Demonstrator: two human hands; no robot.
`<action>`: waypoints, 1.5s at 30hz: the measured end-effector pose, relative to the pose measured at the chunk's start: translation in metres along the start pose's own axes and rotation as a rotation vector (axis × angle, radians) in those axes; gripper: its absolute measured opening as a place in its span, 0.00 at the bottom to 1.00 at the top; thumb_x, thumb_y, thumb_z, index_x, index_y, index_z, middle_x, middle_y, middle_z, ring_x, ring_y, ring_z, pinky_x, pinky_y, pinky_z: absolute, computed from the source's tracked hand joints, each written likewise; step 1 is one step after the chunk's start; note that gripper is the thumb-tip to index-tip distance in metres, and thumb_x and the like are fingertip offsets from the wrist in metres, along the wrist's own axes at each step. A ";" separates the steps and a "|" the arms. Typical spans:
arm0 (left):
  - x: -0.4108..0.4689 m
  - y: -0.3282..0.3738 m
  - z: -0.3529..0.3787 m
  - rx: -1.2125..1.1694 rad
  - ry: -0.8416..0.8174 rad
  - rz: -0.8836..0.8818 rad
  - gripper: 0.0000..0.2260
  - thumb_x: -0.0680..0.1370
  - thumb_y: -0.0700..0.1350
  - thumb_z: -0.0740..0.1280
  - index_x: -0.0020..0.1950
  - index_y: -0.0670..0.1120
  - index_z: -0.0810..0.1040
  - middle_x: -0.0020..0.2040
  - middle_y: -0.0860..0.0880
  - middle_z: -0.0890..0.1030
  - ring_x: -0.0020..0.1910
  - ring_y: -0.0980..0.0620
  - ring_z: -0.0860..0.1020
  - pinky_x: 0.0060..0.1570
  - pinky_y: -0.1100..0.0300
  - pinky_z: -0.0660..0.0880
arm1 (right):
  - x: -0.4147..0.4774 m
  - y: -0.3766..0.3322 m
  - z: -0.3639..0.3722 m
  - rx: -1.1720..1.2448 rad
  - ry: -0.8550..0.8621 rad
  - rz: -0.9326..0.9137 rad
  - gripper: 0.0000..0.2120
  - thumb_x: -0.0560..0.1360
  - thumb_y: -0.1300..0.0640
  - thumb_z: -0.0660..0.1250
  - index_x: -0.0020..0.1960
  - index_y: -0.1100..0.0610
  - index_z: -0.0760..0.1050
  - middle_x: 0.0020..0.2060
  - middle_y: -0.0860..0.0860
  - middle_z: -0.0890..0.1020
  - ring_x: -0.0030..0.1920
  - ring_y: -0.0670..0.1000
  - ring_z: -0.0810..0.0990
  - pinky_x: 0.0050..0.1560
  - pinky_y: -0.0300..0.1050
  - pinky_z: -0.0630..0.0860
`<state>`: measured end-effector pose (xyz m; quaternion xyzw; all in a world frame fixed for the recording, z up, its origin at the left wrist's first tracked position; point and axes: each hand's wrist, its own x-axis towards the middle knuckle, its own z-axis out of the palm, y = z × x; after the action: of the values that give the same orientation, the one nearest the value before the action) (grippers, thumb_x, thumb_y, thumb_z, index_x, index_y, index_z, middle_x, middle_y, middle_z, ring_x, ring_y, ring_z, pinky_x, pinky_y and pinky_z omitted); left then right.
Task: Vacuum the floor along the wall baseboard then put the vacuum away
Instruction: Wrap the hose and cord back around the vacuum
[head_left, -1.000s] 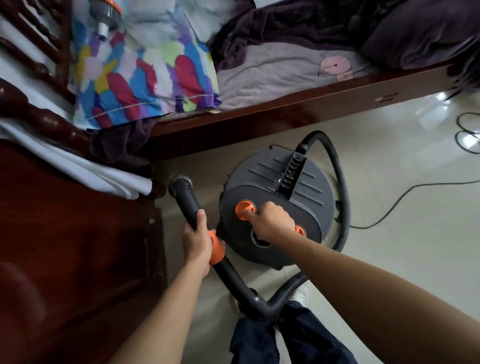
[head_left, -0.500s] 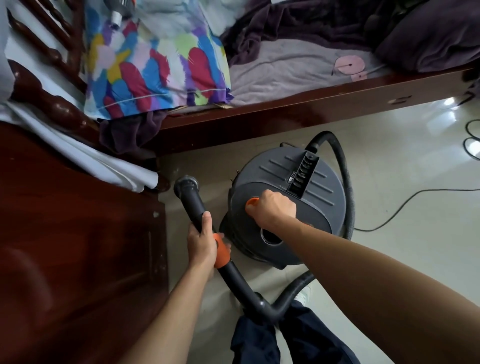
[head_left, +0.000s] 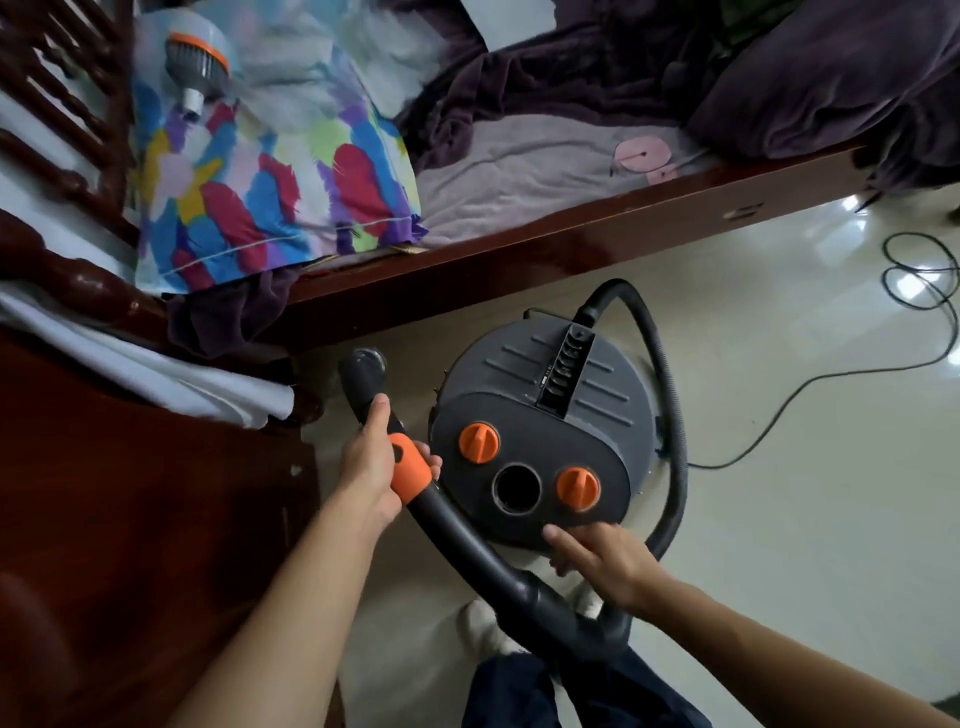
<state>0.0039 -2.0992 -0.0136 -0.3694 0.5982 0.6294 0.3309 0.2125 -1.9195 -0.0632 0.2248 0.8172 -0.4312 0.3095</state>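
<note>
A round grey vacuum canister (head_left: 545, 374) with two orange knobs (head_left: 479, 442) and a dark round opening stands on the pale tiled floor (head_left: 779, 467) beside the bed. My left hand (head_left: 371, 467) grips the black hose handle (head_left: 410, 470) at its orange collar; the open nozzle end (head_left: 363, 364) points toward the corner between bed and cabinet. My right hand (head_left: 602, 558) hovers at the canister's near edge, fingers extended, holding nothing. The black hose (head_left: 670, 415) loops around the canister's right side.
A dark wooden bed frame (head_left: 519, 260) with a colourful pillow (head_left: 270, 171) and purple bedding runs across the top. A dark wood cabinet (head_left: 130, 519) fills the left. The black power cord (head_left: 831, 374) trails across the floor at right. A grey-orange brush attachment (head_left: 200, 62) lies on the pillow.
My right hand has left the left orange knob and drawn back to the canister's near edge, uncovering both knobs. My left hand keeps its grip on the hose handle.
</note>
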 end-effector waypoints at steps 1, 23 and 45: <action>-0.002 0.010 0.007 0.004 -0.028 -0.006 0.21 0.77 0.60 0.65 0.50 0.42 0.71 0.24 0.42 0.76 0.23 0.45 0.77 0.26 0.56 0.75 | -0.011 0.012 -0.002 0.038 -0.032 0.025 0.34 0.74 0.28 0.48 0.40 0.51 0.82 0.38 0.45 0.85 0.41 0.42 0.82 0.48 0.41 0.76; -0.058 -0.013 0.133 0.243 -0.301 0.187 0.18 0.69 0.38 0.76 0.56 0.38 0.75 0.38 0.41 0.79 0.34 0.42 0.80 0.36 0.49 0.80 | -0.032 0.005 -0.023 0.434 0.383 0.247 0.29 0.80 0.37 0.51 0.27 0.51 0.71 0.22 0.48 0.72 0.28 0.44 0.72 0.32 0.42 0.65; -0.059 0.105 0.086 0.710 -0.848 0.122 0.25 0.65 0.33 0.71 0.61 0.46 0.75 0.37 0.36 0.76 0.31 0.42 0.77 0.32 0.51 0.77 | 0.066 -0.127 -0.208 -0.549 0.583 -0.463 0.44 0.66 0.49 0.74 0.78 0.46 0.57 0.78 0.53 0.59 0.78 0.56 0.52 0.73 0.57 0.58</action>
<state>-0.0625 -2.0190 0.0913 0.0860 0.6083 0.5006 0.6099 0.0207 -1.8047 0.0534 0.0579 0.9827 -0.1754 0.0106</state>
